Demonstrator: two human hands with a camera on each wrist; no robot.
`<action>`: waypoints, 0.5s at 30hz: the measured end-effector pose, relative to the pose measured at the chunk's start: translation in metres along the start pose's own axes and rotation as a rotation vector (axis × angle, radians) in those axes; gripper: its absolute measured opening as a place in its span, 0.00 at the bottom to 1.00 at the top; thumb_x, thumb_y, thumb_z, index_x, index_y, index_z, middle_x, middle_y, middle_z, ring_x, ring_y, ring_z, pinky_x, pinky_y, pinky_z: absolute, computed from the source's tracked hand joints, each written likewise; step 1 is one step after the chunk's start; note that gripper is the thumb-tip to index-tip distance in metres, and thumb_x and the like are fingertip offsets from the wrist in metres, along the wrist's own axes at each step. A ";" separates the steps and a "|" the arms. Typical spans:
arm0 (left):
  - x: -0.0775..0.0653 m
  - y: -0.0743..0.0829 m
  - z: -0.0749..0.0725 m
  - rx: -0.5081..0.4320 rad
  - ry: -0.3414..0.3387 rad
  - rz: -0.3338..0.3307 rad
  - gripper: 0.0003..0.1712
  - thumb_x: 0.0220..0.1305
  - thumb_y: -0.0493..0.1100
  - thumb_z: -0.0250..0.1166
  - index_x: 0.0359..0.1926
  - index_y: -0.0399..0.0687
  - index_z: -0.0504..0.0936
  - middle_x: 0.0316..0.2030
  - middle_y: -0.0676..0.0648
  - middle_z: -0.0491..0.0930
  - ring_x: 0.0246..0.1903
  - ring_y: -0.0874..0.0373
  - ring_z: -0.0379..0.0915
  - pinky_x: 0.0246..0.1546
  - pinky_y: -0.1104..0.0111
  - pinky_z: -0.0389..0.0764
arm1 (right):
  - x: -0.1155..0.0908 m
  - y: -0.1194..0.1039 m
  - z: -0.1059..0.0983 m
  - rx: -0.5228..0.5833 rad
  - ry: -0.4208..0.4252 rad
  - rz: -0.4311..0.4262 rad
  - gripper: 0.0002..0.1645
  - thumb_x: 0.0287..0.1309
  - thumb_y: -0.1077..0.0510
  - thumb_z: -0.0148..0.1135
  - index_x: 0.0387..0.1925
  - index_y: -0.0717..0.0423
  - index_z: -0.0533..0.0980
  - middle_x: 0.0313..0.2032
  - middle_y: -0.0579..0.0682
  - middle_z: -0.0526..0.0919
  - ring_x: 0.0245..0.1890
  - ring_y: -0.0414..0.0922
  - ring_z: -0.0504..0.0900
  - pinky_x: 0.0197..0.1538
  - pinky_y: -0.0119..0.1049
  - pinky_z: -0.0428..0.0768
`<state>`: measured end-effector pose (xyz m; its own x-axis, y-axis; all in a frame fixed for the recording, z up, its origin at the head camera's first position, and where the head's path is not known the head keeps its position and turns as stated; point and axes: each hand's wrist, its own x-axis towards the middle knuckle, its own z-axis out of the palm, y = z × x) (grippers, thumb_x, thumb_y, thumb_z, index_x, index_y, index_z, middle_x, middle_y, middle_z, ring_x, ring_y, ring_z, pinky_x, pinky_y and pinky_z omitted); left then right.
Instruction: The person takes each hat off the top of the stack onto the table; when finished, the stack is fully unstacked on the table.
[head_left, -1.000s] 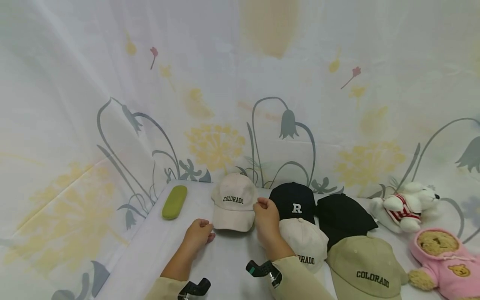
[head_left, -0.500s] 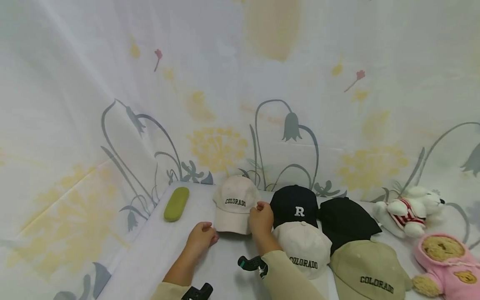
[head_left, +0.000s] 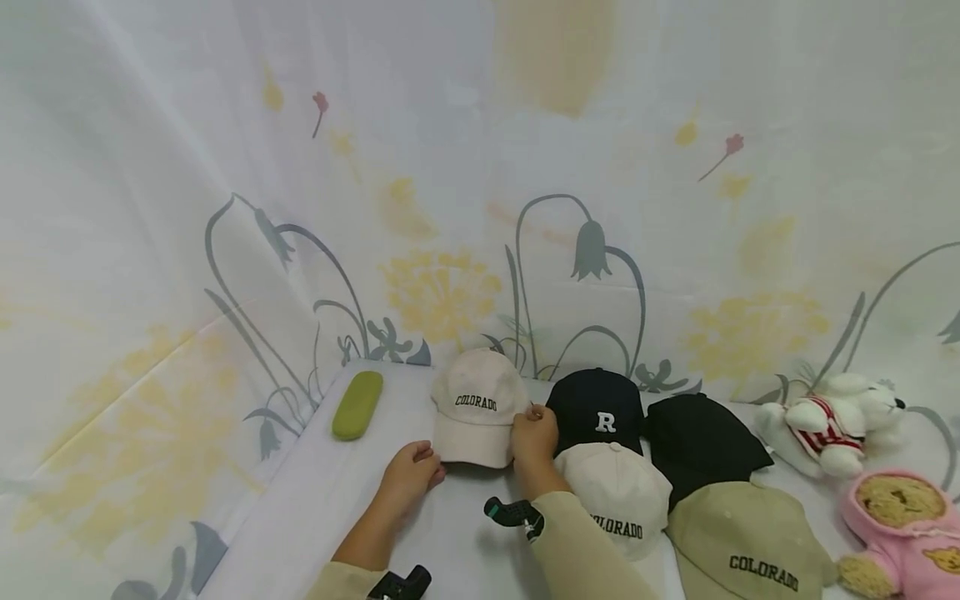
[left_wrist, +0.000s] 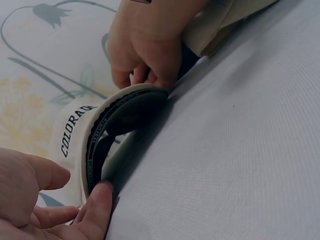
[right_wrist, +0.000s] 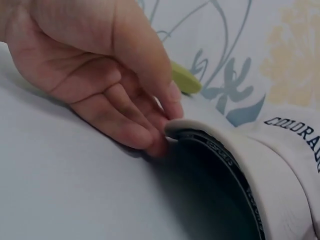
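Observation:
A cream baseball cap (head_left: 480, 408) lettered COLORADO rests on the white table, its brim toward me. At the brim's left corner my left hand (head_left: 411, 475) has its thumb and fingers around the edge; the right wrist view shows this hand (right_wrist: 105, 75) with the thumb above and fingertips at the underside. On the cap's right side, my right hand (head_left: 535, 437) grips the brim's edge with curled fingers. Seen from the left wrist, that right hand (left_wrist: 147, 50) partly hides its own fingertips behind the brim. The cap's dark inner band (left_wrist: 95, 145) shows under the brim.
A green oblong case (head_left: 357, 406) lies to the left. On the right are a navy cap (head_left: 596, 408) marked R, another cream cap (head_left: 618, 496), a black cap (head_left: 701, 442) and a khaki cap (head_left: 750, 533). Beyond them are a white plush (head_left: 832, 425) and a pink-hooded bear (head_left: 911, 533).
My right hand has come down and closed in on the cap's right brim edge. The left hand has stayed by the left corner. The whole view has shifted slightly.

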<state>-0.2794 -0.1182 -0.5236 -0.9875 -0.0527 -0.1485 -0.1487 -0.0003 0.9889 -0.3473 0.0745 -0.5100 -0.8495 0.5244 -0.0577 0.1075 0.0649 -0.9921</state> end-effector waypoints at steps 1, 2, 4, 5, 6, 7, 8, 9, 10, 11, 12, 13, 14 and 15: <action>0.000 0.000 0.000 -0.003 -0.005 0.006 0.30 0.75 0.32 0.57 0.71 0.19 0.62 0.64 0.23 0.68 0.47 0.51 0.83 0.49 0.66 0.87 | 0.003 0.001 -0.001 -0.010 -0.005 -0.005 0.26 0.68 0.65 0.55 0.65 0.70 0.71 0.54 0.64 0.79 0.57 0.60 0.77 0.62 0.54 0.77; 0.001 0.000 0.001 -0.009 -0.009 0.008 0.30 0.75 0.31 0.57 0.71 0.19 0.62 0.65 0.23 0.68 0.47 0.51 0.83 0.50 0.66 0.87 | 0.005 0.001 -0.003 -0.021 -0.010 -0.009 0.27 0.68 0.65 0.55 0.66 0.70 0.71 0.54 0.64 0.79 0.57 0.59 0.78 0.62 0.53 0.77; 0.002 0.001 0.001 -0.019 -0.014 0.010 0.30 0.75 0.30 0.58 0.71 0.19 0.62 0.65 0.23 0.68 0.47 0.51 0.83 0.50 0.66 0.87 | 0.010 0.002 -0.005 -0.027 -0.024 -0.018 0.28 0.69 0.64 0.56 0.68 0.71 0.70 0.53 0.64 0.79 0.57 0.58 0.78 0.62 0.52 0.78; 0.002 0.001 0.001 -0.021 -0.015 0.013 0.29 0.74 0.30 0.58 0.70 0.18 0.62 0.65 0.23 0.67 0.47 0.52 0.83 0.50 0.66 0.87 | 0.012 0.003 -0.006 -0.022 -0.034 -0.020 0.29 0.69 0.64 0.55 0.68 0.72 0.69 0.54 0.65 0.79 0.57 0.58 0.77 0.62 0.52 0.77; 0.003 0.002 0.001 -0.025 -0.014 0.014 0.29 0.74 0.29 0.58 0.70 0.18 0.62 0.65 0.22 0.67 0.47 0.52 0.83 0.50 0.66 0.87 | 0.013 0.004 -0.007 -0.019 -0.046 -0.019 0.29 0.70 0.64 0.55 0.69 0.72 0.69 0.55 0.65 0.79 0.58 0.58 0.77 0.63 0.52 0.77; 0.003 0.002 0.001 -0.027 -0.012 0.012 0.29 0.74 0.29 0.58 0.70 0.18 0.62 0.65 0.23 0.67 0.47 0.52 0.83 0.50 0.66 0.87 | 0.015 0.005 -0.008 -0.012 -0.061 -0.012 0.30 0.71 0.64 0.55 0.70 0.72 0.68 0.56 0.66 0.78 0.59 0.58 0.76 0.64 0.51 0.77; 0.004 0.002 0.001 -0.029 -0.009 0.009 0.29 0.73 0.29 0.59 0.70 0.18 0.63 0.65 0.23 0.68 0.46 0.52 0.82 0.50 0.66 0.87 | 0.016 0.005 -0.008 -0.004 -0.073 -0.006 0.30 0.71 0.64 0.55 0.71 0.73 0.67 0.58 0.67 0.78 0.61 0.58 0.76 0.65 0.51 0.77; 0.004 0.002 0.001 -0.028 -0.005 0.005 0.29 0.73 0.29 0.59 0.70 0.18 0.63 0.64 0.23 0.68 0.46 0.53 0.82 0.50 0.66 0.87 | 0.016 0.005 -0.009 0.008 -0.087 0.001 0.31 0.71 0.64 0.54 0.71 0.73 0.66 0.60 0.68 0.77 0.63 0.59 0.75 0.66 0.51 0.77; 0.004 0.002 0.002 -0.027 -0.002 0.003 0.29 0.73 0.29 0.59 0.69 0.18 0.64 0.64 0.24 0.69 0.46 0.53 0.82 0.50 0.66 0.87 | 0.017 0.006 -0.010 0.020 -0.103 0.009 0.31 0.72 0.64 0.54 0.72 0.74 0.65 0.63 0.70 0.75 0.65 0.60 0.74 0.67 0.52 0.76; 0.004 0.002 0.002 -0.027 0.001 0.000 0.29 0.73 0.29 0.60 0.69 0.19 0.64 0.64 0.24 0.69 0.46 0.53 0.82 0.49 0.66 0.87 | 0.017 0.006 -0.010 0.029 -0.116 0.018 0.32 0.72 0.64 0.54 0.72 0.74 0.64 0.64 0.70 0.74 0.66 0.61 0.73 0.68 0.52 0.75; 0.004 0.002 0.002 -0.027 0.005 -0.006 0.28 0.73 0.29 0.60 0.69 0.19 0.65 0.63 0.25 0.70 0.46 0.53 0.82 0.49 0.66 0.87 | 0.017 0.006 -0.011 0.030 -0.126 0.026 0.32 0.72 0.65 0.54 0.73 0.73 0.65 0.65 0.70 0.74 0.67 0.61 0.72 0.68 0.51 0.75; 0.004 0.001 0.002 -0.027 0.008 -0.012 0.28 0.73 0.29 0.60 0.69 0.19 0.65 0.62 0.26 0.70 0.46 0.53 0.82 0.49 0.66 0.87 | 0.016 0.006 -0.011 0.032 -0.133 0.030 0.31 0.71 0.65 0.54 0.72 0.73 0.65 0.65 0.70 0.74 0.66 0.61 0.73 0.67 0.51 0.76; 0.004 0.001 0.002 -0.028 0.010 -0.014 0.28 0.74 0.30 0.60 0.69 0.20 0.66 0.61 0.26 0.71 0.45 0.54 0.82 0.49 0.67 0.87 | 0.016 0.006 -0.012 0.036 -0.139 0.034 0.31 0.71 0.66 0.55 0.72 0.73 0.66 0.64 0.71 0.74 0.65 0.61 0.73 0.66 0.50 0.77; 0.004 0.001 0.003 -0.029 0.014 -0.017 0.27 0.74 0.30 0.61 0.68 0.20 0.66 0.60 0.27 0.72 0.45 0.54 0.82 0.49 0.67 0.87 | 0.015 0.006 -0.012 0.042 -0.143 0.038 0.30 0.71 0.66 0.55 0.71 0.72 0.67 0.63 0.71 0.74 0.64 0.61 0.74 0.64 0.49 0.78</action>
<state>-0.2835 -0.1158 -0.5234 -0.9839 -0.0663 -0.1659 -0.1642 -0.0302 0.9860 -0.3532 0.0931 -0.5154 -0.9104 0.3994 -0.1078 0.1219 0.0101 -0.9925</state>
